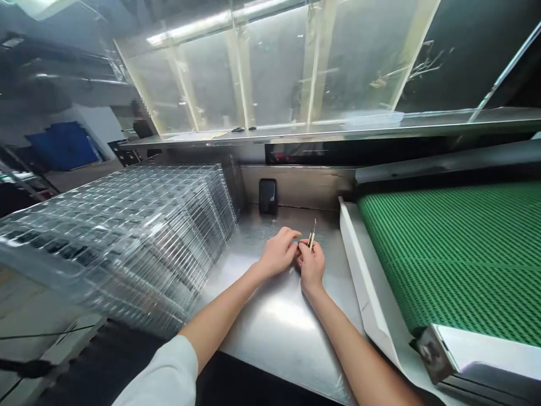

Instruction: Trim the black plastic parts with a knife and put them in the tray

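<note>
My right hand (311, 266) is closed around slim pointed tweezers (312, 234), their tip sticking up and away from me. Close against it, my left hand (279, 249) has its thumb and fingers drawn together, with the index finger reaching forward. A tiny dark piece (298, 245) shows between the fingertips of both hands; its kind is too small to make out. Both hands are over the bare metal worktop (274, 327). Beyond them a black phone-like device (267, 196) leans upright against the back panel.
Stacked clear plastic grid trays (169, 225) rise on the left. To the right runs a green mesh conveyor belt (456, 248), bordered by a white side guard (363, 282). A metal shelf (296, 134) with clear panels above spans the back. Another person (141, 121) is far left.
</note>
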Available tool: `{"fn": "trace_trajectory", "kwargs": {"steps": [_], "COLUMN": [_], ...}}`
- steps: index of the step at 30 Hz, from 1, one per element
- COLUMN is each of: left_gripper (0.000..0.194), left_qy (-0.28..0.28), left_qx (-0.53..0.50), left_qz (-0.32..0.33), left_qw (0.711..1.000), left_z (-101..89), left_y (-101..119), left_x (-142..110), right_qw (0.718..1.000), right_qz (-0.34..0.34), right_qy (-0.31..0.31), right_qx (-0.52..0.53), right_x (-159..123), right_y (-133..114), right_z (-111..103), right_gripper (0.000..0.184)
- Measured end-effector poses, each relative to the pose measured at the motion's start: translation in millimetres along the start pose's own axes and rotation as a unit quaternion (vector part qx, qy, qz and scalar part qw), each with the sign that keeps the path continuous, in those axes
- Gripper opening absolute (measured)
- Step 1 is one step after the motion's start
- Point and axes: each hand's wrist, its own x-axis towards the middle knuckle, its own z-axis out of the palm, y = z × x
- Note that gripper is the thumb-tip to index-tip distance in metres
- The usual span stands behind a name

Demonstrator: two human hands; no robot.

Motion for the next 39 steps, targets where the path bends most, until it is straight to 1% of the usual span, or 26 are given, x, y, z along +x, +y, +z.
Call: {"fn": "trace_trajectory", "kwargs": {"steps": [2, 4, 6, 10, 13, 18, 20, 22, 23, 25, 26, 28, 30, 32, 34, 37, 39], "left_gripper": [0.033, 0.037, 0.037, 0.032, 0.029, 0.025, 0.022, 0.021, 0.021, 0.023, 0.023, 0.023, 0.022, 0.022, 0.022, 0.024, 0.026], "left_qy": [-0.015, -0.009, 0.006, 0.016, 0.016, 0.028, 0.038, 0.04, 0.04, 0.056, 0.072, 0.109, 0.125, 0.117, 0.109, 0.1, 0.072], "left_qx": [-0.034, -0.079, -0.122, -0.167, -0.19, -0.213, -0.252, -0.329, -0.376, -0.464, -0.499, -0.548, -0.579, -0.603, -0.62, -0.63, -0.631], "left_qz": [0.026, 0.036, 0.029, 0.005, 0.0, 0.0, -0.019, -0.083, -0.126, -0.205, -0.234, -0.272, -0.295, -0.307, -0.305, -0.297, -0.298], "left_qw": [0.999, 0.996, 0.992, 0.986, 0.982, 0.977, 0.967, 0.94, 0.917, 0.86, 0.831, 0.784, 0.75, 0.727, 0.715, 0.711, 0.713], "left_z": [13.5, 22.4, 27.3, 29.4, 28.5, 30.2, 33.2, 36.7, 38.1, 39.0, 38.3, 35.2, 31.1, 27.5, 24.6, 20.5, 17.5], "left_y": [-5, -11, -17, -30, -38, -37, -36, -37, -38, -40, -40, -39, -38, -36, -34, -32, -32], "left_x": [4, 4, 2, -7, -11, -11, -11, -10, -9, -5, -3, 1, 3, 2, -3, -12, -17], "right_qw": [1.0, 1.0, 0.999, 0.998, 0.997, 0.997, 0.997, 0.997, 0.996, 0.994, 0.994, 0.994, 0.995, 0.995, 0.995, 0.991, 0.99], "right_qz": [0.0, 0.008, 0.008, -0.014, -0.008, 0.004, 0.009, 0.02, 0.028, 0.047, 0.055, 0.065, 0.065, 0.06, 0.057, 0.061, 0.065], "right_qy": [0.006, 0.003, -0.005, -0.021, -0.033, -0.046, -0.052, -0.068, -0.078, -0.093, -0.092, -0.085, -0.078, -0.077, -0.083, -0.109, -0.122], "right_qx": [-0.007, -0.016, -0.033, -0.058, -0.067, -0.061, -0.053, -0.043, -0.033, -0.016, -0.01, -0.004, -0.002, -0.004, -0.017, -0.038, -0.042], "right_x": [4, 7, 6, 1, 0, -1, -2, -2, -2, -1, -1, 0, 0, 0, 0, -1, -2], "right_y": [3, 5, 7, 9, 10, 9, 7, 5, 4, 3, 2, 2, 3, 4, 5, 3, 2], "right_z": [-1, -2, -5, -6, -3, -1, -1, -1, -1, -1, -1, -1, -2, -2, -1, 0, 0], "right_gripper": [0.046, 0.049, 0.05, 0.05, 0.053, 0.057, 0.057, 0.053, 0.049, 0.045, 0.048, 0.054, 0.057, 0.059, 0.055, 0.055, 0.058]}}
